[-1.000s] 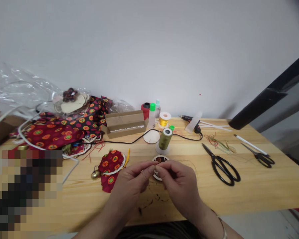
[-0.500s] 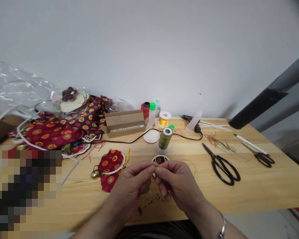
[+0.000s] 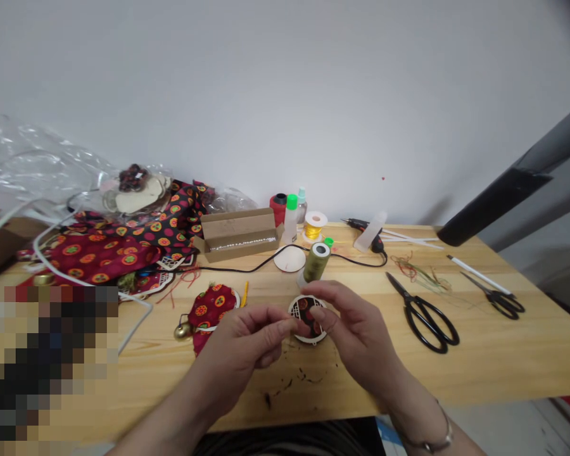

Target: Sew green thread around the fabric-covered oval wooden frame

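Note:
A small round ornament with a white lattice rim and red patterned fabric is held up above the wooden table. My right hand grips its right side. My left hand pinches at its left edge, and any thread there is too small to tell. Behind them stands a spool of olive thread. To the left lies a red fabric round with a white rim, with a brass bell at its side. The hands hide part of the ornament.
Black-handled scissors and smaller scissors lie to the right. Along the back are a cardboard box, bottles, a gold thread spool and a glue gun. Patterned fabric heaps at the left. Dark snippets dot the table.
The hands have moved apart. My right hand has risen and shifted right, and the ornament now shows more of its face. My left hand has drawn slightly left.

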{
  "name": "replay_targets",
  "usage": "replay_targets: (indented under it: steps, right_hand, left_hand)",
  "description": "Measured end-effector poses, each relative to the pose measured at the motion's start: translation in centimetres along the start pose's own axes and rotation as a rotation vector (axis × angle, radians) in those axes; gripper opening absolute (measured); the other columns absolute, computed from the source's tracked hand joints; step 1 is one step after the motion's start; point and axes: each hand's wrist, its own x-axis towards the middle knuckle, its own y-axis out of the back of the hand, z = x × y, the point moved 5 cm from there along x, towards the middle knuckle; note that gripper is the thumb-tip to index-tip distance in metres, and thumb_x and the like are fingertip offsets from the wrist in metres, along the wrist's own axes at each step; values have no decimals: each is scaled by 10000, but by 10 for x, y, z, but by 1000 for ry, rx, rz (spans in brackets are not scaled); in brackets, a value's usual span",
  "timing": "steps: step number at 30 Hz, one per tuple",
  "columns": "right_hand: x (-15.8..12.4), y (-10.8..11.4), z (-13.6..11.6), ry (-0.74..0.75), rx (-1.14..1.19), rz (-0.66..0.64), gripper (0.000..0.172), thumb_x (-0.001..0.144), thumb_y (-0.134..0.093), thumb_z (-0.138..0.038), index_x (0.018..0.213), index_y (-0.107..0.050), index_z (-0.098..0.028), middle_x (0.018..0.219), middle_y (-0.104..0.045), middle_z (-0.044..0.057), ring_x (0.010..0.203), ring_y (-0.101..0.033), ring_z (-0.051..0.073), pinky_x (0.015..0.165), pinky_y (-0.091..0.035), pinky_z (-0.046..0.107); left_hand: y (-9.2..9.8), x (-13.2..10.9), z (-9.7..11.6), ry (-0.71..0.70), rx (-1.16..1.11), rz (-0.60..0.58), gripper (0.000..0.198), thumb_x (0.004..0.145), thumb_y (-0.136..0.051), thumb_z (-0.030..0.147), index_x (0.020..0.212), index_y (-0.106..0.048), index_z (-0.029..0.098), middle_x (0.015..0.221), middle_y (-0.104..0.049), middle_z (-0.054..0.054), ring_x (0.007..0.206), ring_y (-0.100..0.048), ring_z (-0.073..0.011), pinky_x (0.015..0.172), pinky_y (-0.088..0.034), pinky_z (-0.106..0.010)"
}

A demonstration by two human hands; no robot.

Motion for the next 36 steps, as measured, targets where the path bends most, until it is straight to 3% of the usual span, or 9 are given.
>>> replay_targets:
  steps: [4,8,16,24,30,36]
  right_hand:
    - [4,-11,5,-67,193,-292,294,873,-541,-223,1153,-627,-237,950,-687,30,828,-622,143,763,-504,282]
    - [5,-19,7,-56,288,-376,264,835,-611,-228,1092,-671,-232,963,-689,35,881,-619,164,804,-496,313]
    - [7,-14,9,-116,261,-305,163,745,-718,-201,907,-743,-197,797,-681,26,730,-617,132,661,-493,245]
    - [8,-10,5,41,130,-179,73,759,-703,-201,808,-756,-207,689,-649,12,621,-593,112,565,-490,220]
    - [4,-8,5,171,35,-100,111,776,-678,-148,823,-742,-225,727,-636,6,660,-606,112,608,-504,223]
    - [0,-7,6,243,-28,-104,153,821,-626,-136,891,-725,-229,791,-629,23,725,-613,124,656,-511,236]
  left_hand:
    - [-4,-3,2,62,51,-64,164,740,-706,291,677,-696,140,728,-720,-70,413,-400,-35,411,-203,-199]
    - [-5,-3,-2,130,79,-63,219,722,-718,329,633,-662,137,600,-682,-40,392,-423,-42,396,-190,-188]
    - [-3,-1,-5,186,133,-24,249,705,-713,332,575,-656,128,510,-606,-8,389,-425,-45,396,-192,-187]
    - [-2,1,-5,179,99,-20,206,702,-714,307,598,-687,131,542,-629,-14,401,-444,-50,390,-203,-182]
    - [-1,2,-7,162,57,-46,252,751,-680,337,612,-693,127,551,-609,-15,418,-448,-51,397,-209,-180]
    - [-3,1,-6,165,-27,-51,294,744,-680,375,606,-696,116,548,-608,-24,413,-457,-55,395,-222,-181]
